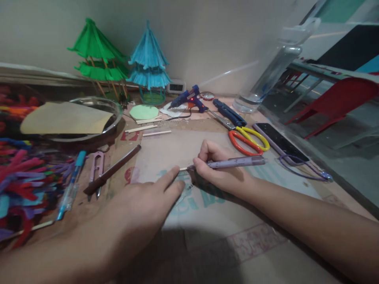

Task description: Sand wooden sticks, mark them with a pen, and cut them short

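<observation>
My right hand [219, 165] is closed around a purple-grey marker [237, 162], whose back end points to the right. Its tip is near a short pale wooden stick [184, 169]; whether they touch is hard to tell. The fingertips of my left hand [156, 197] are closed at the stick's other end, and most of the stick is hidden. Both hands rest over a cardboard sheet [260, 236] with faded print. More pale sticks [156, 133] lie beyond my hands, near a light green paper disc [144, 112].
Behind stand green [91, 43] and blue [149, 55] tiered craft roofs and a glue gun [189, 98]. Scissors [245, 140], a stapler [229, 112], a phone [281, 144] and a bottle [254, 90] are right. Left are a metal bowl [118, 118], pens and pipe cleaners [23, 177].
</observation>
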Available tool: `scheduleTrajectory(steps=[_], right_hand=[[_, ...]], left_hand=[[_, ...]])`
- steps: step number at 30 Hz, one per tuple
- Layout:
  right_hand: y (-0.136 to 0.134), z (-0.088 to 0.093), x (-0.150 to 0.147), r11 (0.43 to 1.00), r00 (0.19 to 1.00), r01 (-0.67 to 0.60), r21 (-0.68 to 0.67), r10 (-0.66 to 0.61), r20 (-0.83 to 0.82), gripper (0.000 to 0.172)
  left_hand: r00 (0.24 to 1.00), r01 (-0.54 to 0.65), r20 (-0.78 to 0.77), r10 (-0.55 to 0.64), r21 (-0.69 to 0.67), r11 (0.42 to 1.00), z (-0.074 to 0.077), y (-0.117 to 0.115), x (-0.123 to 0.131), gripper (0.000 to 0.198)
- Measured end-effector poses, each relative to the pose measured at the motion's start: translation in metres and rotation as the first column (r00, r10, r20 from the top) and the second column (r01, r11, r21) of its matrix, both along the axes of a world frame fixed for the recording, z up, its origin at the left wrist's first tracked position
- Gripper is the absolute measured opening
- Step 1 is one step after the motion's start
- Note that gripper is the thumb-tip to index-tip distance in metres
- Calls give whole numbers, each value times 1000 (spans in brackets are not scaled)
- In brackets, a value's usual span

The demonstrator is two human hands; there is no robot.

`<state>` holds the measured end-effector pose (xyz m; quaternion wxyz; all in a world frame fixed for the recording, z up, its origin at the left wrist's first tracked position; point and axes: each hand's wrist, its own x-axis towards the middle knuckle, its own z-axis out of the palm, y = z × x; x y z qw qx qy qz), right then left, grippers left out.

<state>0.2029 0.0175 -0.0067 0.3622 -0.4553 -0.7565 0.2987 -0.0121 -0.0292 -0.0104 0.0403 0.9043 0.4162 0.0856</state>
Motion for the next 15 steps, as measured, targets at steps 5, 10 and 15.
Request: scheduleTrajectory(steps=[5,10,15], right_hand=[[0,2,-2,1000,1000,-3,22,3,9,21],[-2,3,-2,1000,1000,-13,24,12,10,21],[-3,4,-4,996,999,-37,76,36,16,20]], left_hand=[[986,-45,-155,61,100,994,22,25,-7,34],[957,-50,-277,87,140,989,24,33,2,21],[905,-130,-375,198,201,971,35,47,1,20]])
